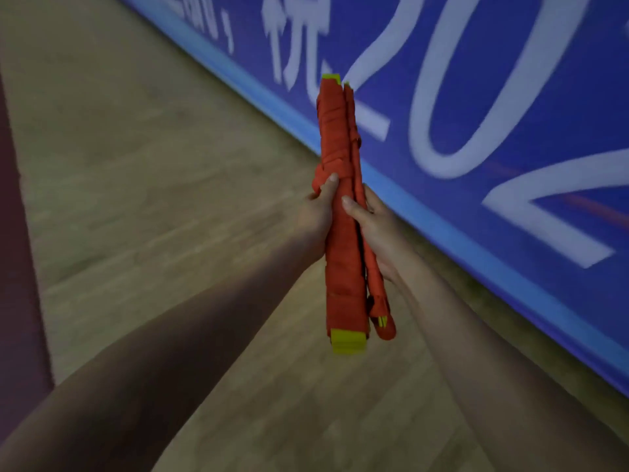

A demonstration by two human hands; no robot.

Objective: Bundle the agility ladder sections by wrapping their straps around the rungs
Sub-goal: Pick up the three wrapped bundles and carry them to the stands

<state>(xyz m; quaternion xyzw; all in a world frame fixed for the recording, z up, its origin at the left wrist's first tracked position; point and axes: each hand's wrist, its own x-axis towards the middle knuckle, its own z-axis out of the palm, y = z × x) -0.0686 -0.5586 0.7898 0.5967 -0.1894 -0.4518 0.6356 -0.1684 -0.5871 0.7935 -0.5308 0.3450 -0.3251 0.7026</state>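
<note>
We see a light tan wooden plank floor filling the left and lower part of the view, its boards blurred. Lying on it along the right is a large blue mat or banner with a paler blue border, printed with big white numerals and characters, running diagonally from upper left to lower right. At the far left edge is a dark maroon strip.

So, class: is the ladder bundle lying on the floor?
No: both the left hand and right hand hold the ladder bundle above the floor.
</note>
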